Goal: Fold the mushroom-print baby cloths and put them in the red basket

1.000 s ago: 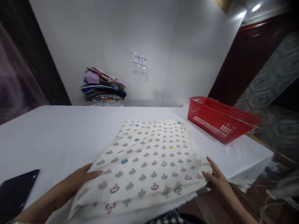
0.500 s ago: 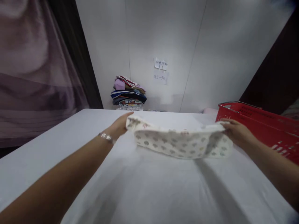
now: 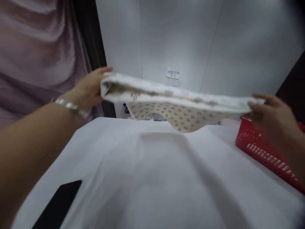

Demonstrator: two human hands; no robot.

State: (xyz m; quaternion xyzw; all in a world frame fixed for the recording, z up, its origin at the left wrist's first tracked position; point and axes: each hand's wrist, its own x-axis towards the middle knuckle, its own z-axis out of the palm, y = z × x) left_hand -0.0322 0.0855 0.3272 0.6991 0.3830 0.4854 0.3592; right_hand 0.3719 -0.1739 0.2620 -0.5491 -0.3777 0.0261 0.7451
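Note:
A white cloth garment (image 3: pixel 186 116) printed with small grey motifs and a few red ones hangs in the air above the table. My left hand (image 3: pixel 89 87), a metal band at its wrist, grips the left end of its folded upper edge. At the opposite end my right hand (image 3: pixel 274 114) pinches the same edge, slightly lower and blurred. Between the hands the edge is stretched nearly straight, sloping down to the right. Below it the lower part droops in a wavy curve. The garment's exact kind cannot be made out.
The table (image 3: pixel 152 178) has a white cover. A black flat slab like a phone (image 3: pixel 58 206) lies near its front left. At the right stands a red basket (image 3: pixel 264 152). Paper notes (image 3: pixel 172 73) are on the wall behind; a pinkish curtain (image 3: pixel 35 41) hangs at left.
Both hands have raised the garment from near the tabletop and spread farther apart. It now hides most of the clothes stack at the back. The black slab has come into view.

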